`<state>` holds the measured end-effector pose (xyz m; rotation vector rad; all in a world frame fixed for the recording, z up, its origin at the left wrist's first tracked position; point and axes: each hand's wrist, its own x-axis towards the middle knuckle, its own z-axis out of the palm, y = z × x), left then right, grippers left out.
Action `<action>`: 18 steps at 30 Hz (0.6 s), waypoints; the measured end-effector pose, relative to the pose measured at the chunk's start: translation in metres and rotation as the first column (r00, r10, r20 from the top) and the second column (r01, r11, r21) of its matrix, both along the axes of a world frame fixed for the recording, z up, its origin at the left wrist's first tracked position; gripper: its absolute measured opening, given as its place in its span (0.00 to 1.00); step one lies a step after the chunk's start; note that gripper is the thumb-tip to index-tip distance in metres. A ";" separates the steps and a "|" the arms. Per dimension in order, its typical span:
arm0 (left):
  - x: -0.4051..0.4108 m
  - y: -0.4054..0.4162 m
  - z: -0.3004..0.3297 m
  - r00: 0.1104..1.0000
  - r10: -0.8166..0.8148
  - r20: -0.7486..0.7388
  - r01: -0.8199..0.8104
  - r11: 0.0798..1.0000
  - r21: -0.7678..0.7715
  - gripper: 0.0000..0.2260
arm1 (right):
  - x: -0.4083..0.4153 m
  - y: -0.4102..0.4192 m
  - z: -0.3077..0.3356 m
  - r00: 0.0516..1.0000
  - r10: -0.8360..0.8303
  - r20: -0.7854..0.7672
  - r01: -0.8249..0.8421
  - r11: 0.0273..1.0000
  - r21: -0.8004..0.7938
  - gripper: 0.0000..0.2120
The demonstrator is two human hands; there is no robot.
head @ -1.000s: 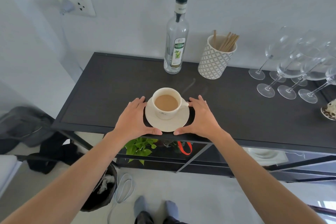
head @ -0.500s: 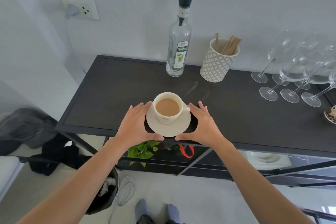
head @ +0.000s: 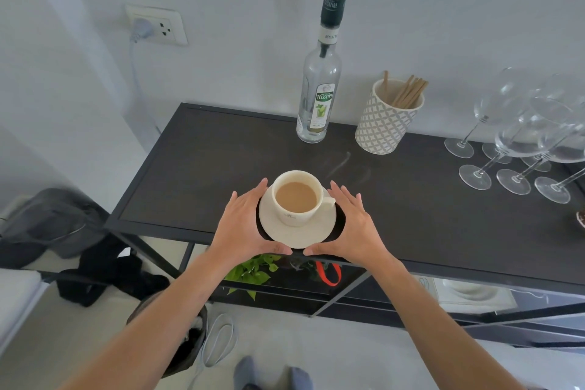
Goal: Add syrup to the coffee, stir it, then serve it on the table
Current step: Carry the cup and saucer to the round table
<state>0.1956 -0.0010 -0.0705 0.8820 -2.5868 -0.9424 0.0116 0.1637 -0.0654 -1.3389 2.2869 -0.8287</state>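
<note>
Dark console table (head: 190, 168): saucer (head: 297, 236) with coffee cup (head: 296, 198) now lifted off surface; left hand (head: 243, 225), right hand (head: 351, 225) spread, cradling saucer rim. Serving step begun.

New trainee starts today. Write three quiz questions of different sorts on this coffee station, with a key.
1. True or false: the coffee cup stands on a saucer.
2. Multiple choice: what holds the wooden stir sticks? A) the syrup bottle B) the patterned cup C) a wine glass
3. Fill in: the left hand and right hand sit on either side of the ____.

Key
1. True.
2. B.
3. Saucer; it lies near the front edge of the dark table, one hand at each side of its rim.
</note>
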 end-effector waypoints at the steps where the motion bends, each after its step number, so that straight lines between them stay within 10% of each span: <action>1: 0.001 0.001 0.000 1.000 0.011 -0.015 -0.011 1.000 0.011 0.60 | 0.000 0.000 -0.002 1.000 -0.008 0.001 0.008 1.000 -0.018 0.63; 18: 0.022 0.015 0.024 0.986 0.149 -0.068 -0.138 0.979 0.152 0.58 | 0.013 -0.009 0.013 0.989 0.025 0.145 -0.017 0.998 -0.056 0.62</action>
